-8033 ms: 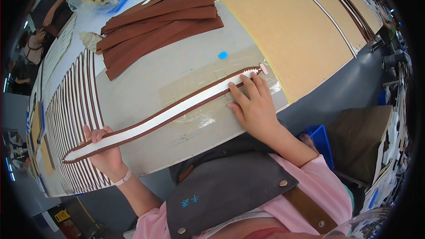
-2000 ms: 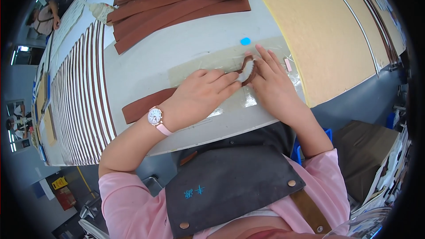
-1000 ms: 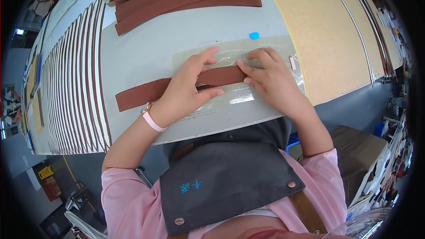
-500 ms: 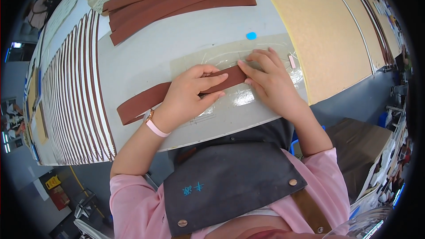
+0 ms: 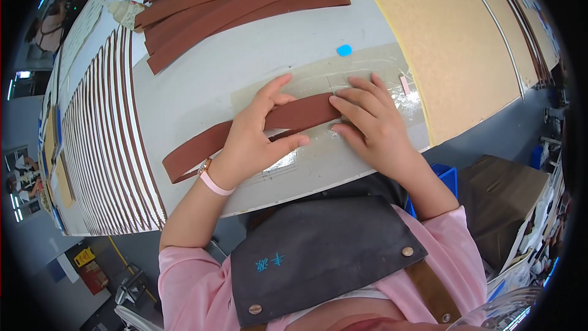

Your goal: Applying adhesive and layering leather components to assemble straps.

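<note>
A brown flat strip, leather-like [image 5: 300, 111], lies folded back on itself in a long loop on the grey work board. The loop bulges, with a gap between its two layers. My left hand [image 5: 252, 138] straddles the middle of the strip, thumb and fingers spread wide apart, gripping nothing. At the strip's right end my right hand [image 5: 376, 125] holds the layers together: the index fingertip rests on top and the thumb lies by the near edge. Its palm hides the very end.
Several brown strips [image 5: 257, 6] are piled at the back. Thin brown-and-white strips [image 5: 110, 141] stand in rows on the left. A blue piece [image 5: 344, 50] and a small pink piece [image 5: 404, 84] lie beyond my right hand. A tan board [image 5: 441, 43] adjoins on the right.
My left hand has opened, its fingers lifting off the strip and spreading away from the thumb. The loop's layers have sprung apart in the middle. My right hand stays at the strip's end.
</note>
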Motion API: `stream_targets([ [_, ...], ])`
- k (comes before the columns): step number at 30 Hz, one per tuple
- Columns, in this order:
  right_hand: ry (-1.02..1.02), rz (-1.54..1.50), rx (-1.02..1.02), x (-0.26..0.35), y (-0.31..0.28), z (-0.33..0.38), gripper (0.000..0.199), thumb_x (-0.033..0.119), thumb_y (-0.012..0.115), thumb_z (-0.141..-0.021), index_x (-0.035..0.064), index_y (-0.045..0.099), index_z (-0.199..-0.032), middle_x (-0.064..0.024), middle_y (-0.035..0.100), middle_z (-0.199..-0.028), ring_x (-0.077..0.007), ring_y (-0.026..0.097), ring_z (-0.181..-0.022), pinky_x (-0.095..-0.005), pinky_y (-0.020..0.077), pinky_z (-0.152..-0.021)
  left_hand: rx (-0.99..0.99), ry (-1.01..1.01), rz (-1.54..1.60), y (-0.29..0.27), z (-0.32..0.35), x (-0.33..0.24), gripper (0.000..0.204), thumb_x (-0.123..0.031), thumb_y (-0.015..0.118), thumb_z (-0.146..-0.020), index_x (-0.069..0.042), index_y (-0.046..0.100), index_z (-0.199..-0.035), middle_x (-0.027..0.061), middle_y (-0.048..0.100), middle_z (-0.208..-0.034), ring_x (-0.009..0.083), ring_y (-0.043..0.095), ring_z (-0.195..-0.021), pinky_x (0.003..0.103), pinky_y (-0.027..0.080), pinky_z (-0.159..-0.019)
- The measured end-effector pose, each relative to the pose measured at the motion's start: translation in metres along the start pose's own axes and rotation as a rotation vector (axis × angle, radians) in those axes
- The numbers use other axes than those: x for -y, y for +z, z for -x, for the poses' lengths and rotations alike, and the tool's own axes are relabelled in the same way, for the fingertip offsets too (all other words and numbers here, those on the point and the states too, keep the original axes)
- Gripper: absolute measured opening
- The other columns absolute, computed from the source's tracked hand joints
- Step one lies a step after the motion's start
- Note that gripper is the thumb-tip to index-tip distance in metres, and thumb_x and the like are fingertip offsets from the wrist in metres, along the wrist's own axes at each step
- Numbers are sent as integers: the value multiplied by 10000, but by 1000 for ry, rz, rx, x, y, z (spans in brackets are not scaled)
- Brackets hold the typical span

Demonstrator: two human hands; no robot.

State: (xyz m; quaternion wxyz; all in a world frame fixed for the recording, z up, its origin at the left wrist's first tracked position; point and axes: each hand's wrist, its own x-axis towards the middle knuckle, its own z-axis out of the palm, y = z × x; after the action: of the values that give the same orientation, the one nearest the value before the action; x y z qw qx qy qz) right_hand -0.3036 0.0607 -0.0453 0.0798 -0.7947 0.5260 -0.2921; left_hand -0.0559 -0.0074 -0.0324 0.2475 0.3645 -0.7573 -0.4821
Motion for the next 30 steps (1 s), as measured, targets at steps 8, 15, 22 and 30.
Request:
stream_targets([
  [8,132,-139,-98,-1,4,0,443,68,773,-844,9,617,-1254,-172,635,-1207,-385,602,-1204,-525,465,-1086,-59,-13,294,6,1,7,1190,-155,915,-783,-126,104,-1654,184,630,-1262,244,670,-1108,372,550,-951],
  [15,441,-176,-392,1,-3,21,563,61,744,-903,-47,491,-1394,-193,635,-1182,-322,643,-1095,-404,511,-904,71,68,-174,4,-5,0,528,-36,782,-854,-93,647,-1361,92,626,-1301,178,632,-854,297,567,-821],
  [22,338,295,-261,-12,-14,44,450,77,756,-863,37,664,-1302,-133,605,-1037,-307,585,-971,-413,465,-873,-7,349,-453,13,-6,2,363,-58,777,-838,-84,745,-1199,77,665,-1212,210,621,-813,329,535,-727],
  [30,361,269,-304,-8,-9,44,321,114,763,-847,55,724,-1161,-116,590,-1003,-310,555,-982,-427,430,-883,4,317,-432,12,-6,1,331,-36,769,-841,-68,758,-1170,86,678,-1202,181,619,-738,313,541,-693],
])
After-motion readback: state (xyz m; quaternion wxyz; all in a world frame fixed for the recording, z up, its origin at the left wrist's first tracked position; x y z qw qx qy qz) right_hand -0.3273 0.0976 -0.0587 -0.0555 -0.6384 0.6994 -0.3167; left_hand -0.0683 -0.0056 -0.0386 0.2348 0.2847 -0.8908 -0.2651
